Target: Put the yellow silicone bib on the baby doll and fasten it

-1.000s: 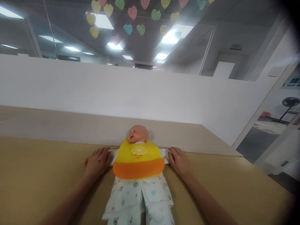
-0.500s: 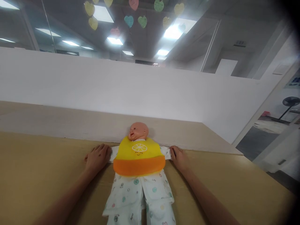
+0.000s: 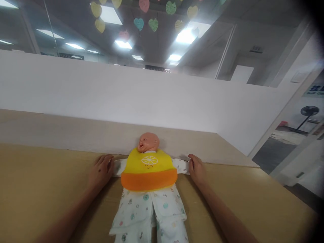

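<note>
A baby doll (image 3: 149, 141) lies face-up on the table, its head turned to the left and its mouth open. It wears a yellow bib (image 3: 136, 163) with an orange catch pocket (image 3: 149, 180) and a white printed outfit (image 3: 136, 206). Both sleeves stretch out sideways. Beside the end of the sleeve at the left, my left hand (image 3: 101, 170) rests with its fingers loosely extended. At the opposite cuff, my right hand (image 3: 197, 171) touches or adjoins the sleeve (image 3: 181, 166), fingers pointing forward. The doll's own hands are not visible.
The wooden table (image 3: 248, 195) meets a paler raised strip (image 3: 63, 133) at the back. Behind stands a white partition (image 3: 152, 98) with glass above, bearing heart-shaped notes (image 3: 138, 23). A floor fan (image 3: 309, 110) stands beyond the doorway at the right.
Both my hands have slid outward, away from the doll's body, and their fingers have straightened. More of each sleeve shows now. The doll has stayed in place.
</note>
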Demonstrator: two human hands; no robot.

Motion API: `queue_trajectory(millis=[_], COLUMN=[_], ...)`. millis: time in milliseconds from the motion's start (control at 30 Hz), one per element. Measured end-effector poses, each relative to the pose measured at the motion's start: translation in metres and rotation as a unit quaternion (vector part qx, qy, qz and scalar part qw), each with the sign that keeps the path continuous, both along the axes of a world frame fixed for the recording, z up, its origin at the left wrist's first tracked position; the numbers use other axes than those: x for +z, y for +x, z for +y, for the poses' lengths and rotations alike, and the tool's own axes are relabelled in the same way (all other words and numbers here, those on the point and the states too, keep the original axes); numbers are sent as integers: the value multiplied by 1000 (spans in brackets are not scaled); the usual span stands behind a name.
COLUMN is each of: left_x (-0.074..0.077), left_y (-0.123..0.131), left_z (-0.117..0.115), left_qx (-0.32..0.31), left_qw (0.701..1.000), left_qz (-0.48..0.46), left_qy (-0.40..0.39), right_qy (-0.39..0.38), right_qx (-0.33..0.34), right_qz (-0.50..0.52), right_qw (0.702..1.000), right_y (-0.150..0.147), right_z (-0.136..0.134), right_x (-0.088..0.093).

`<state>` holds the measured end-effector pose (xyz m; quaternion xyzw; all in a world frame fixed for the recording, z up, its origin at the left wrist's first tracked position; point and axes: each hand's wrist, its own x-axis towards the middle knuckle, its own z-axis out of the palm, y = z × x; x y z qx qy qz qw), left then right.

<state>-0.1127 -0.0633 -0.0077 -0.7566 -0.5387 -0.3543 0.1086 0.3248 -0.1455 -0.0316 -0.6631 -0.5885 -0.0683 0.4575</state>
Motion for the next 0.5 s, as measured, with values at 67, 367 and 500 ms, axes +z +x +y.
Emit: queue_trajectory(millis=[67,367,500], left_x=[1,19,22], left_y=[-4,-30,-44], left_z=[0,-1,2], left_qx=[19,190,191], left_qw=[1000,978,965], left_qz=[6,-38,-34], left_qy=[19,-81,-177], right_qy=[-26,-166,-171], right_qx=[-37,-68,-60], right_qz=[49,134,129], right_qw=[998,975,975], right_y=[9,35,33], right_z=[-1,-10,-10], right_x=[3,10,11])
